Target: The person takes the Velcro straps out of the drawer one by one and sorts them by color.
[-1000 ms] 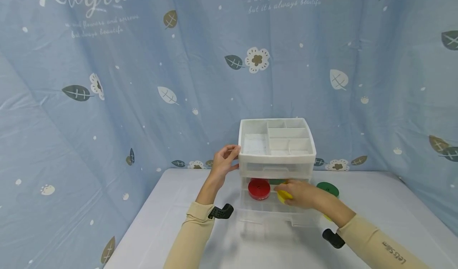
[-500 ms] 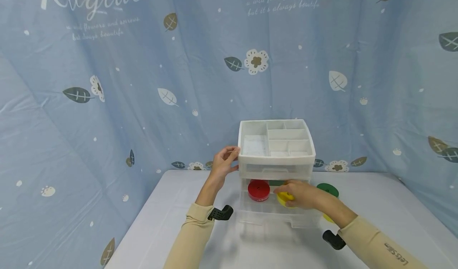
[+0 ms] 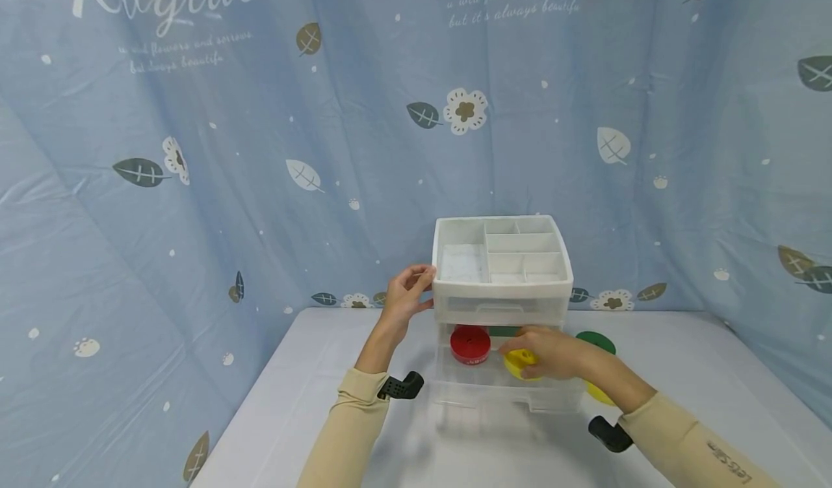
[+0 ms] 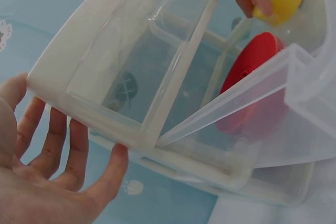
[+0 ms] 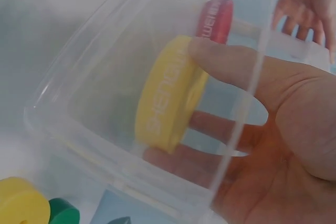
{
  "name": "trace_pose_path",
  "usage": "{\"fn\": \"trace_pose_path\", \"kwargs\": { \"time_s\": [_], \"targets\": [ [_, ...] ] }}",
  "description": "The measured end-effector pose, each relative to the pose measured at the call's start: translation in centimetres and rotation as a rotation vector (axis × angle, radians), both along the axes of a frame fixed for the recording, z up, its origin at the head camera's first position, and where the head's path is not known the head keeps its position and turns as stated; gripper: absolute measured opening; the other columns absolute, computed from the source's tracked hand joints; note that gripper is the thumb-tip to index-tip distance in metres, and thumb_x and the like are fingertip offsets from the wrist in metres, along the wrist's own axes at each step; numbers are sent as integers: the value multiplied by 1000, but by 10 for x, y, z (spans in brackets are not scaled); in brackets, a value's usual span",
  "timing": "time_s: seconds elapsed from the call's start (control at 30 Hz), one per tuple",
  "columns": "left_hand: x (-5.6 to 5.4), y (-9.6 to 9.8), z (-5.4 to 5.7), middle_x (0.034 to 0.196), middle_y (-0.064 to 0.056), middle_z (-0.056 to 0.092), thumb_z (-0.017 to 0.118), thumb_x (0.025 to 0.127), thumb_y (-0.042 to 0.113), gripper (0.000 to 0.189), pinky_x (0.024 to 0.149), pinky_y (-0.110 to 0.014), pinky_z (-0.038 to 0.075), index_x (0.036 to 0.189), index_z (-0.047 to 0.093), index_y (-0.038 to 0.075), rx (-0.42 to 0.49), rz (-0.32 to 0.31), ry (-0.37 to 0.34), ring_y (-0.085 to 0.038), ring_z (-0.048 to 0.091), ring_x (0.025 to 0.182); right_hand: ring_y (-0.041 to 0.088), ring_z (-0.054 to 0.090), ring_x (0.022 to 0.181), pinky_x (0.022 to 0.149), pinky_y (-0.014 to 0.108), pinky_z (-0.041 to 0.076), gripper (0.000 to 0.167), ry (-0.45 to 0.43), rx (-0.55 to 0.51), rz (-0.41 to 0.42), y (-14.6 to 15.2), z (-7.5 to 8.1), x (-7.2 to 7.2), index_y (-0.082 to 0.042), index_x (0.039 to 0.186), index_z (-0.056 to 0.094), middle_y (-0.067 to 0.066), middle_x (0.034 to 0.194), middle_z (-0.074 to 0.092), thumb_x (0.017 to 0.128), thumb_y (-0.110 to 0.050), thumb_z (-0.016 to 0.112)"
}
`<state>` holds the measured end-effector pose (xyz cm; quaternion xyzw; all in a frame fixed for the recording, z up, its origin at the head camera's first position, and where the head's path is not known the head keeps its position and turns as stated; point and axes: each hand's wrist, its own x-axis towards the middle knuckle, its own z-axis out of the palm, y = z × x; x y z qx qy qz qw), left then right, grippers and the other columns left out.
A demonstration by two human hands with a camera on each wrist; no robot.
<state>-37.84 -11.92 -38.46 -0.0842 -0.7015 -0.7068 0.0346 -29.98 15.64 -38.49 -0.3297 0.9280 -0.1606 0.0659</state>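
Observation:
My right hand reaches into the pulled-out clear drawer and grips a yellow tape roll by its rim. In the right wrist view, white lettering runs along the yellow roll's edge, thumb on one side and fingers on the other. A red tape roll stands to its left inside the same drawer. Something green shows behind them. My left hand touches the upper left edge of the white drawer unit, its fingers spread along the side in the left wrist view.
On the table, right of the unit, lie a green roll and another yellow roll, partly behind my right forearm. The unit's top has an open tray with dividers. A blue patterned curtain hangs behind.
The yellow roll in my right hand has tipped flatter and shifted slightly right and toward the drawer front. My left hand stays against the unit.

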Motion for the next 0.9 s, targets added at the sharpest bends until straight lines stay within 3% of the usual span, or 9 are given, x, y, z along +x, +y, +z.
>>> {"fn": "trace_pose_path", "kwargs": {
  "time_s": [0.4, 0.63, 0.9],
  "targets": [
    [0, -1, 0, 119, -8, 64, 70, 88, 50, 45, 91, -47, 58, 117, 65, 16, 0, -10, 2, -20, 64, 106, 24, 57, 107, 92, 47, 55, 41, -30, -50, 103, 10, 25, 10, -20, 124, 68, 5, 122, 64, 85, -15, 77],
    [1, 0, 0, 117, -6, 64, 70, 88, 49, 44, 89, -45, 58, 118, 65, 17, 4, -5, -4, -19, 65, 105, 27, 57, 113, 96, 51, 53, 39, -53, -92, 53, 22, 40, 15, -21, 124, 67, 7, 128, 62, 86, -20, 76],
    [1, 0, 0, 118, -6, 64, 70, 89, 48, 45, 90, -45, 58, 119, 65, 16, 6, -5, -2, -19, 65, 104, 28, 57, 112, 94, 51, 54, 43, -34, -125, 72, 53, 51, 19, -19, 132, 62, 9, 132, 60, 90, -24, 72]
  ]
}}
